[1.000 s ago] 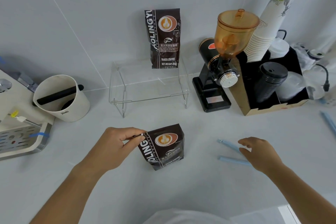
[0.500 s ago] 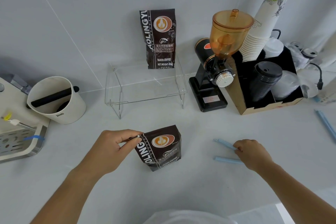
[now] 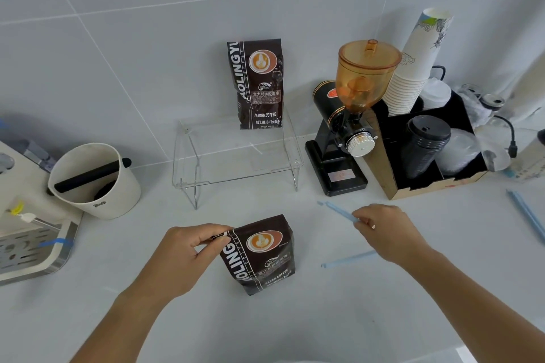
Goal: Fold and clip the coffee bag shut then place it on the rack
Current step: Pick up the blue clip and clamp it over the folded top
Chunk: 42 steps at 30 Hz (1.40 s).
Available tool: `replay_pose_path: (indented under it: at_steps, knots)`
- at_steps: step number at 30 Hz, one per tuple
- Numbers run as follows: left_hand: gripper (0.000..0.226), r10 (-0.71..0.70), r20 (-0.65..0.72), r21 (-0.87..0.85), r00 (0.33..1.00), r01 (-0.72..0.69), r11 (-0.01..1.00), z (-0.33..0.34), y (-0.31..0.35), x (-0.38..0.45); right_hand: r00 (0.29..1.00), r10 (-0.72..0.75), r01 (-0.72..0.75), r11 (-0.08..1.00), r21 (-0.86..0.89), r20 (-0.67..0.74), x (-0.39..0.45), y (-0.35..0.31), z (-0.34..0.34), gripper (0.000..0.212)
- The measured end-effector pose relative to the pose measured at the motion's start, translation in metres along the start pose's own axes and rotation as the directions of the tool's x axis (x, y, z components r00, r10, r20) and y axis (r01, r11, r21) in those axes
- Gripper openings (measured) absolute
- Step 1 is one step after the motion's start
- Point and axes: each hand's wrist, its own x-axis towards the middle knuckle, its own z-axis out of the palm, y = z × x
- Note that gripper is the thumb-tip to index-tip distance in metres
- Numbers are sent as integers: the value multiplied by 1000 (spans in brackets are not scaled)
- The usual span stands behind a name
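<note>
A dark brown coffee bag [image 3: 262, 256] stands on the white counter, its top folded over. My left hand [image 3: 188, 256] pinches the folded top at the bag's upper left corner. To its right, my right hand [image 3: 386, 233] grips one end of a long light-blue sealing clip [image 3: 336, 211] and holds it just above the counter. A second light-blue clip [image 3: 348, 260] lies flat below that hand. Behind the bag stands a clear acrylic rack [image 3: 188, 156], with another, taller coffee bag [image 3: 258, 85] upright on its shelf against the wall.
A white knock box [image 3: 118, 197] with a black bar and an espresso machine drip tray [image 3: 26, 253] sit at the left. A black grinder [image 3: 345, 138] with an amber hopper and a cardboard box of cups and lids [image 3: 427, 186] stand at the right. Another blue clip [image 3: 528, 215] lies far right.
My right hand closed on the upper blue clip and lifted its near end off the counter. My left hand has kept its pinch on the bag's folded top.
</note>
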Motion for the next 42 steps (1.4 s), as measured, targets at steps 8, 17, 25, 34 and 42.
replay_pose_path:
  at_steps: [8,17,25,34,42]
  knots:
    - [41,-29,-51,-55,998,26,998,6,-3,-2,969,-204,217,973,83,-140,-1,-59,-44,9]
    - [28,-55,-70,-84,996,49,995,8,-3,1,938,-334,344,927,150,-87,12,-115,-49,12]
    - [35,-148,-106,-166,983,129,978,4,3,-1,914,-400,389,911,140,63,26,-139,-41,19]
    - [61,-194,-80,-240,978,170,956,1,5,1,904,-412,395,907,145,115,31,-150,-33,20]
    - [60,-214,-84,-261,973,186,947,1,4,2,892,-408,367,905,215,194,36,-163,-32,18]
